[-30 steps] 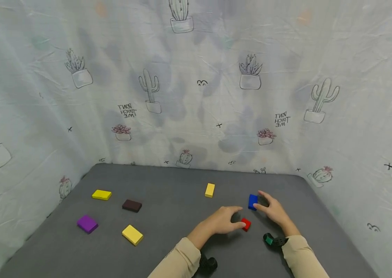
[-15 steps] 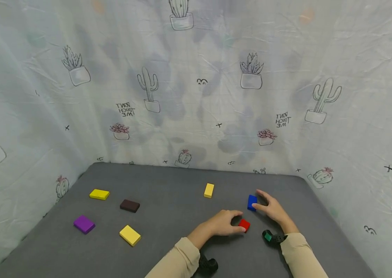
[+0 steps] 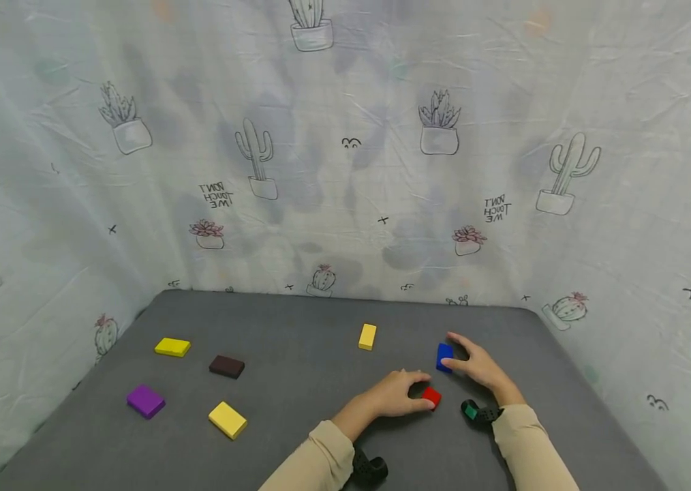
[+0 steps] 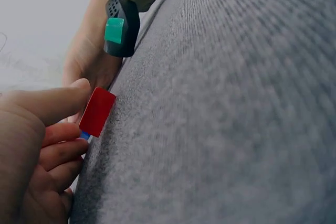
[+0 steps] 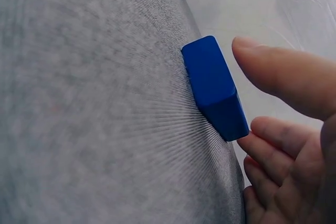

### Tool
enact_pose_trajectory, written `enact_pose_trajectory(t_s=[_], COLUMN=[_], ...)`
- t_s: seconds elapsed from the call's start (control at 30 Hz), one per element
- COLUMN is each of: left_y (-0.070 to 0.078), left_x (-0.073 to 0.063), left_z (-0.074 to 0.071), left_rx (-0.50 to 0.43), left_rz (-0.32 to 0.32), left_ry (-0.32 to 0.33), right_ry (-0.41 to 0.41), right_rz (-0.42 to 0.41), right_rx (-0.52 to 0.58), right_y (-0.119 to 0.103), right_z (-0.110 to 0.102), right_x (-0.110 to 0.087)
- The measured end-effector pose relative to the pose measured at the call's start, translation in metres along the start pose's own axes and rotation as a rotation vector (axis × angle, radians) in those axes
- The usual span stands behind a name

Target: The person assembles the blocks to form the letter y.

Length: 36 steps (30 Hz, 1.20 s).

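A small red block (image 3: 431, 397) lies on the grey table in the head view. My left hand (image 3: 396, 395) is at its left side, thumb and fingers spread around it, the thumb overlapping its near edge. In the left wrist view the red block (image 4: 98, 112) stands just past the thumb tip and fingers. Further right is a blue block (image 3: 445, 357), with my right hand (image 3: 482, 367) beside it. The right wrist view shows a gap between the thumb and the blue block (image 5: 212, 77), while the fingertips are right at its lower edge.
A pale yellow block (image 3: 367, 337) lies behind the hands. At the left are a bright yellow block (image 3: 172, 347), a dark brown block (image 3: 227, 367), a purple block (image 3: 146, 402) and another yellow block (image 3: 227, 420). A cactus-print cloth (image 3: 351, 184) surrounds the table (image 3: 296, 457).
The left hand has shifted slightly right, its thumb now overlapping more of the red block. The right hand has edged slightly toward the blue block. The head view has turned a little.
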<state>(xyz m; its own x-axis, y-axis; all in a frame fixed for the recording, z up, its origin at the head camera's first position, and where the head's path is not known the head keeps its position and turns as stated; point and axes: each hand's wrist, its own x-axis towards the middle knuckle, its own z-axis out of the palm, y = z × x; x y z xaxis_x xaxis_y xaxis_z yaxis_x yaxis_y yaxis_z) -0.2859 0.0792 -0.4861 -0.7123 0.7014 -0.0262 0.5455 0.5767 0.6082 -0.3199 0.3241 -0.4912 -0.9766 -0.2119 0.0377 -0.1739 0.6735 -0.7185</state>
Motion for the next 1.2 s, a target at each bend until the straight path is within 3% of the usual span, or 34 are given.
enact_pose_trajectory(t_s=[0.17,0.47,0.8,1.2], left_y=[-0.002,-0.001,-0.001,-0.003], left_x=[0.0,0.0,0.001,0.001], left_z=[0.001,0.003,0.005,0.012], left_rx=[-0.011,0.063,0.091,0.115], left_rz=[-0.011,0.04,0.092,0.097], left_ry=[0.019,0.045,0.062,0.081], right_ry=[0.005,0.006,0.004,0.001], right_rz=[-0.013,0.0,-0.054,-0.063], right_rx=[-0.001,-0.011,-0.017,-0.015], right_y=[-0.003,-0.007,-0.004,0.0], right_z=[0.002,0.008,0.007,0.007], right_x=[0.002,0.0,-0.002,-0.005])
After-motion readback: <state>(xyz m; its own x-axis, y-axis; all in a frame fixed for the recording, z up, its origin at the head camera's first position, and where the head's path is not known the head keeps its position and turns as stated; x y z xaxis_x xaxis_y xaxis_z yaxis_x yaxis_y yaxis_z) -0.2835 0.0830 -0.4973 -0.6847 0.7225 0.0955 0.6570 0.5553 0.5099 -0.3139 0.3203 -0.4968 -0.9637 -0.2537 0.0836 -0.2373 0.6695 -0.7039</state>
